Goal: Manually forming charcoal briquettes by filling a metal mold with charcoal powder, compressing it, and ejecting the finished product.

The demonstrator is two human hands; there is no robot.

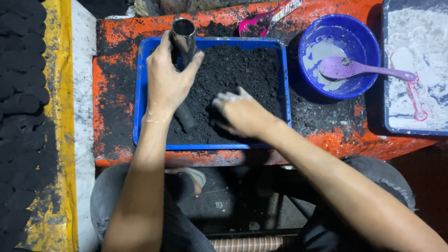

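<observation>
My left hand (pixel 165 79) grips an upright shiny metal tube (pixel 183 39) with its open end up, standing at the back left of a blue rectangular tray (pixel 139 93). The tray is filled with black powder (pixel 238 65). My right hand (pixel 238 114) presses palm-down into the powder near the tray's front middle, fingers dusted white and black. A dark cylindrical piece (pixel 185 116) lies in the powder between my two hands.
The tray sits on an orange, soot-stained table (pixel 112 56). To the right is a blue bowl (pixel 368 37) with a purple spoon (pixel 359 70) and grey paste, then a tray of white powder (pixel 410 65). A pink scoop (pixel 254 23) lies behind. Black round briquettes (pixel 21 93) lie at left.
</observation>
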